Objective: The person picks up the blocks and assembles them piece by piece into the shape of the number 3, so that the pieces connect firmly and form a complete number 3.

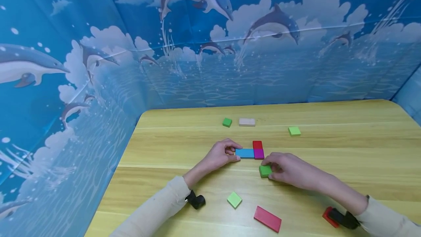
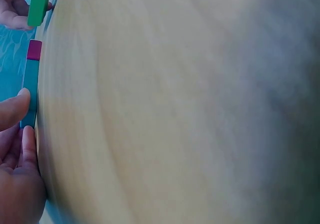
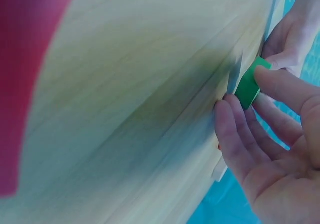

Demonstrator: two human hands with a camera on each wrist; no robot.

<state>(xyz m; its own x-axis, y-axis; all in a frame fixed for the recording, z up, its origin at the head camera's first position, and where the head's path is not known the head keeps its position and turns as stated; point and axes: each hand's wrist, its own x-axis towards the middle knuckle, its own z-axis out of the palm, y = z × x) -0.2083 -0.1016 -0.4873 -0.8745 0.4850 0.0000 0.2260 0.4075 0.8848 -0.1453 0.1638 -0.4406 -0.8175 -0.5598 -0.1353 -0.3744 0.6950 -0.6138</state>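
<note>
On the wooden table a blue rectangular block (image 1: 245, 153) lies with its right end against a purple square block (image 1: 259, 154); a red block (image 1: 257, 144) adjoins the purple one on its far side. My left hand (image 1: 219, 155) holds the blue block's left end between thumb and fingers. Between its thumb and fingertips, my right hand (image 1: 289, 169) pinches a green block (image 1: 265, 171), just nearer to me than the purple block and apart from it. The right wrist view shows this green block (image 3: 252, 84) tilted, clear of the tabletop.
Nearer me lie a light green tile (image 1: 234, 200) and a pinkish-red rectangular block (image 1: 268, 219). A red piece (image 1: 330, 217) is partly hidden by the right wrist camera. Farther back are a green block (image 1: 227, 122), a pale block (image 1: 247, 122) and another light green block (image 1: 294, 131).
</note>
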